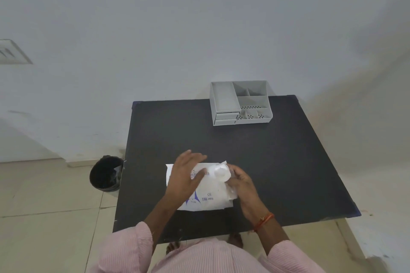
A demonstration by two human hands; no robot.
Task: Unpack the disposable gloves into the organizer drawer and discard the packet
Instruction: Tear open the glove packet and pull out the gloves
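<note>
A white glove packet (pixel 206 200) with blue print lies flat on the near part of the black table (pixel 277 162). My left hand (pixel 185 175) rests on the packet's left half with its fingers spread. At the packet's right end, my right hand (pixel 240 184) grips a wad of translucent white gloves (pixel 220 173). The grey organizer (pixel 240 102) stands at the table's far edge, with two small drawers (pixel 226 118) in its lower left front; both look pushed in.
A black waste bin (pixel 106 174) with a dark liner stands on the tiled floor just left of the table. A white wall runs behind the table. My feet show under the table's near edge.
</note>
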